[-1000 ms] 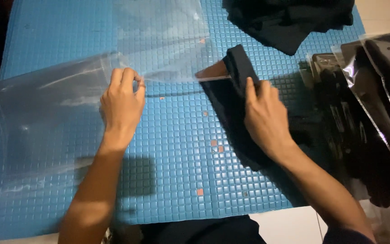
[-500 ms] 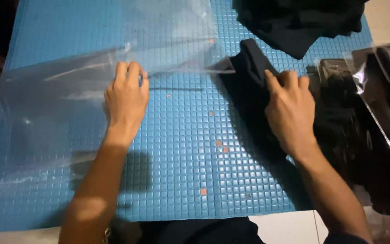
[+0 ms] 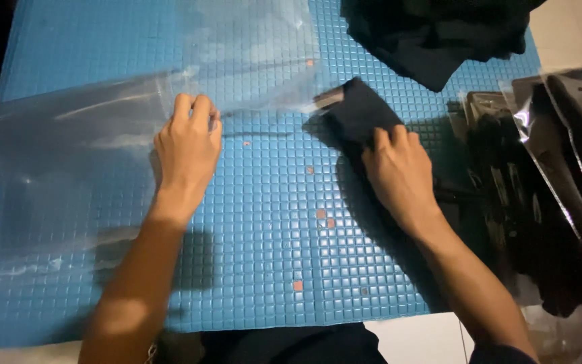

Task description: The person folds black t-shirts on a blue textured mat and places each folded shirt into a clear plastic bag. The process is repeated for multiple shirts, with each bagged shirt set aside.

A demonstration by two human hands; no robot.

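My left hand [image 3: 186, 152] pinches the open edge of a clear plastic bag [image 3: 69, 155] that lies flat on the blue gridded mat [image 3: 271, 222]. My right hand [image 3: 399, 172] grips a folded black garment [image 3: 358, 114], whose end points at the bag's mouth near the mat's middle. A second clear plastic sheet [image 3: 250, 54] lies just beyond the bag, overlapping it.
A heap of black cloth [image 3: 439, 34] sits at the mat's far right corner. A stack of dark garments packed in clear bags [image 3: 547, 189] lies off the mat on the right. White floor shows at the near edge.
My right hand has drawn the black garment back toward the left, nearer the bag's mouth, after lifting it to the right. My left hand has stayed on the bag edge.
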